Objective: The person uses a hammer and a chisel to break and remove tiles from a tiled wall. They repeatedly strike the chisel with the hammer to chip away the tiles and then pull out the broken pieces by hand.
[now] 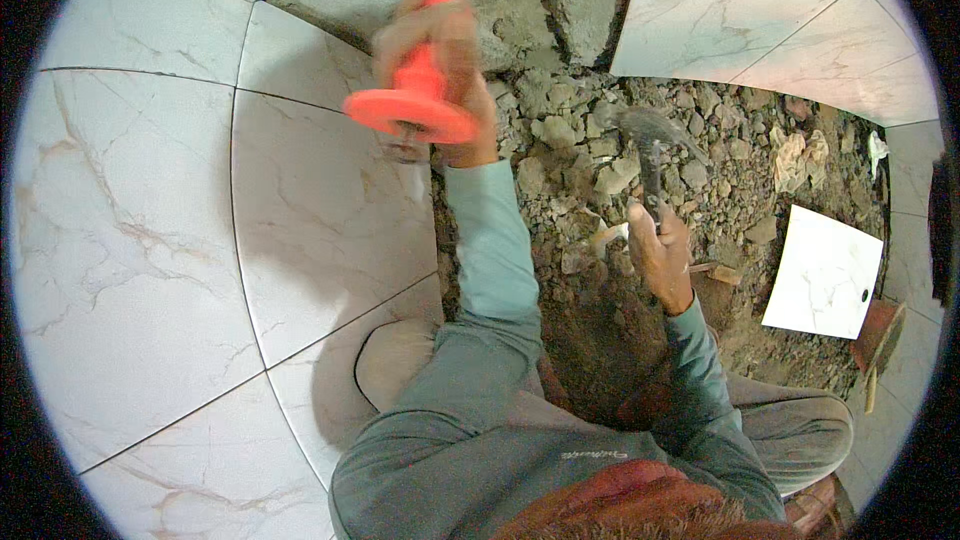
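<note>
My left hand (pixel 458 50) is closed round the orange-red grip of a chisel (pixel 410 116) with a wide round hand guard, held tilted near the tile edge. Its guard faces toward me, while its far end is blurred and partly hidden by my fingers. To the right, my right hand (pixel 660 252) grips the handle of a hammer (pixel 656 132), whose head is smeared by motion above broken stones. The hammer head and the chisel are well apart. Beyond my left hand lies a rough concrete block (pixel 575 0) with a dark groove beside it.
Rubble and loose soil (pixel 610 180) fill the pit before me. Marble-look tiles (pixel 130 210) border it on the left, with a tiled surface (pixel 740 10) at the far right. A white cut tile (pixel 825 280), crumpled paper-like scraps (pixel 797 162) and a wood piece (pixel 722 274) lie right.
</note>
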The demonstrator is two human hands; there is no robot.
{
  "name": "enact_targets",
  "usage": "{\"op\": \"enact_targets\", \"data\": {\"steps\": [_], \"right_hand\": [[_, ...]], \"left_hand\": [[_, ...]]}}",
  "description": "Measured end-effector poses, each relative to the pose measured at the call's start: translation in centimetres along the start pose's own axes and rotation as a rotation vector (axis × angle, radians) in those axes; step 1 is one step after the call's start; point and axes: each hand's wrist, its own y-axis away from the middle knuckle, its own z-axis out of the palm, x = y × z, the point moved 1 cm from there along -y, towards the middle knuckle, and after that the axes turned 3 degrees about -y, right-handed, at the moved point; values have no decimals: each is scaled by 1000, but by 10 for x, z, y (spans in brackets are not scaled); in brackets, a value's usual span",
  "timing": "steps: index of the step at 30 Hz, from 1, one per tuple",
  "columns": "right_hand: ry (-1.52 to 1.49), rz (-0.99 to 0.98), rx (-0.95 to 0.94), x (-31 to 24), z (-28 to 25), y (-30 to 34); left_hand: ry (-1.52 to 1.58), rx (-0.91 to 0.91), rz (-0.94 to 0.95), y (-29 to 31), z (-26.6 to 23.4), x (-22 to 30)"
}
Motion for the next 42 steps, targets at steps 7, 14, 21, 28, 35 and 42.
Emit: {"op": "enact_targets", "data": {"steps": [7, 14, 21, 28, 35, 42], "right_hand": [[34, 43, -63, 32, -12, -13], [1051, -208, 76, 88, -77, -32], [1089, -270, 130, 141, -103, -21], [682, -414, -94, -9, -18, -29], [-690, 89, -559, -143, 40, -53], [-812, 246, -717, -162, 74, -57]], "left_hand": [[263, 81, -283, -42, -46, -19], [204, 122, -300, -32, -37, -7], [-265, -173, 316, -26, 0, 36], [-655, -386, 428, -15, 10, 44], [-674, -573, 233, -6, 34, 58], [-1060, -832, 212, -48, -4, 68]]}}
